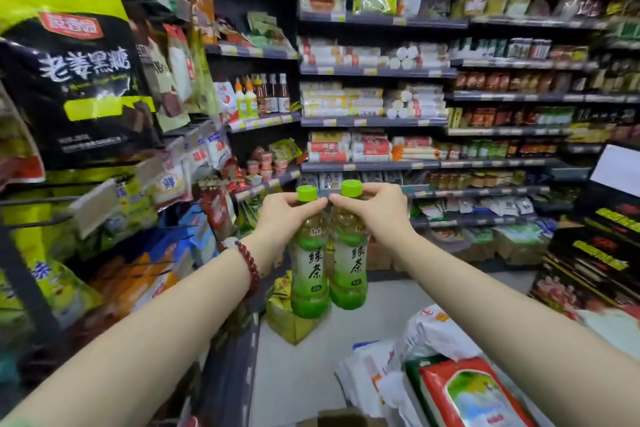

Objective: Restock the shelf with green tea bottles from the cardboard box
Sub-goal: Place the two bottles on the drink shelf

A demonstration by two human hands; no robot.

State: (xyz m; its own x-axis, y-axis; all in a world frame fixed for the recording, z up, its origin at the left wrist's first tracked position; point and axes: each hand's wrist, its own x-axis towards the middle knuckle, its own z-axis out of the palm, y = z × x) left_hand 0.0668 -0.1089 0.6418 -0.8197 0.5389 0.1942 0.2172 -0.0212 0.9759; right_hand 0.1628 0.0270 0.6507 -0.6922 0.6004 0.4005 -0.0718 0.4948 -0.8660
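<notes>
Two green tea bottles with light green caps hang upright side by side in front of me, above the aisle floor. My left hand [282, 215] grips the neck of the left bottle [309, 274]. My right hand [375, 210] grips the neck of the right bottle [349, 270]. The two bottles touch each other and my fingertips meet between the caps. A sliver of brown cardboard [341, 418], perhaps the box, shows at the bottom edge. A red bead bracelet sits on my left wrist.
Stocked shelves [372, 121] fill the far wall and the left side [263, 120]. Hanging snack bags [76, 80] crowd the near left. Rice sacks [460, 388] lie on the floor at lower right, a yellow-green bag [291, 326] below the bottles, dark boxes [595, 253] at right.
</notes>
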